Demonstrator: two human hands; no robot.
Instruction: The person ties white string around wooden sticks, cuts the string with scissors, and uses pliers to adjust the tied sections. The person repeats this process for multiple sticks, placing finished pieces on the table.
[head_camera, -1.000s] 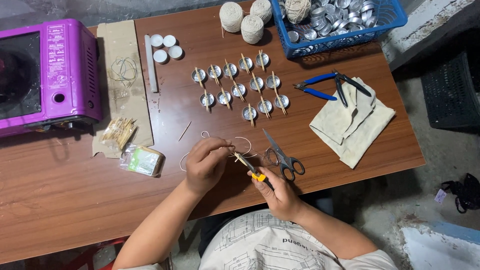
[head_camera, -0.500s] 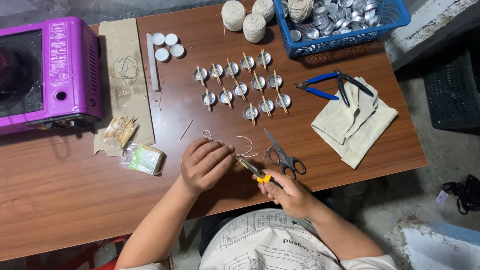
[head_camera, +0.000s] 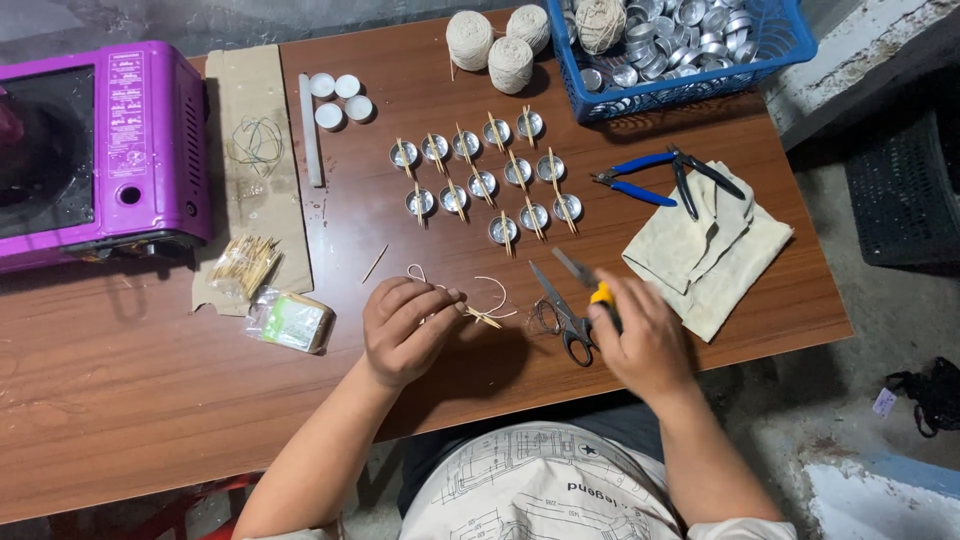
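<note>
At a wooden table, the left hand pinches a small stick tied with pale wick, fingers closed. The right hand grips a yellow-handled cutter, best kept well clear of the scissors.

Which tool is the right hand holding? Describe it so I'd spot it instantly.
Start at the cloth on the table's right side. Just left of it, the right hand grips a small cutter with a yellow handle, unlike the black-handled scissors beside it.
</note>
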